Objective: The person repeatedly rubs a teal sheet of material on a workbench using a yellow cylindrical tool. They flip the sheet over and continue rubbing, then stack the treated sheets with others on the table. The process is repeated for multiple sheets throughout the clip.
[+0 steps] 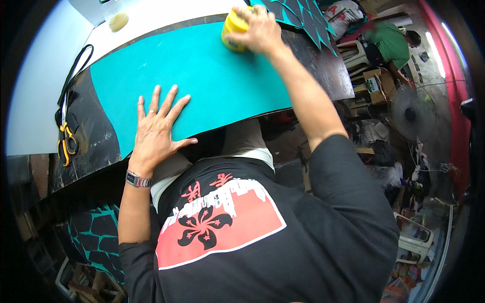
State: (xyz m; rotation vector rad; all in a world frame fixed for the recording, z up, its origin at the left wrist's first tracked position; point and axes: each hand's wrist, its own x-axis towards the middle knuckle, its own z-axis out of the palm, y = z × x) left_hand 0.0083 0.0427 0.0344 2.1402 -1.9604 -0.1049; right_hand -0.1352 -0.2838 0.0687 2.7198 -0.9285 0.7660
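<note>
A large teal sheet (pixel 166 63) lies flat across the dark table (pixel 323 73) before me. My left hand (pixel 157 123) presses on its near left part, fingers spread and nothing held. At the sheet's far right, my right hand (pixel 257 31) is wrapped round a yellow tub (pixel 232 41), which looks upright or slightly tilted. Its base is at the sheet's surface; I cannot tell whether it rests there. Orange-handled scissors (pixel 66 141) lie at the table's left end, next to a black strap (pixel 83 58).
Dark panels with teal lines (pixel 298 17) lie at the table's far right. A clear container (pixel 118 20) with pale yellowish contents stands at the far left. To the right are a standing fan (pixel 411 112), a white plastic chair (pixel 356 56) and a person in green (pixel 393 45).
</note>
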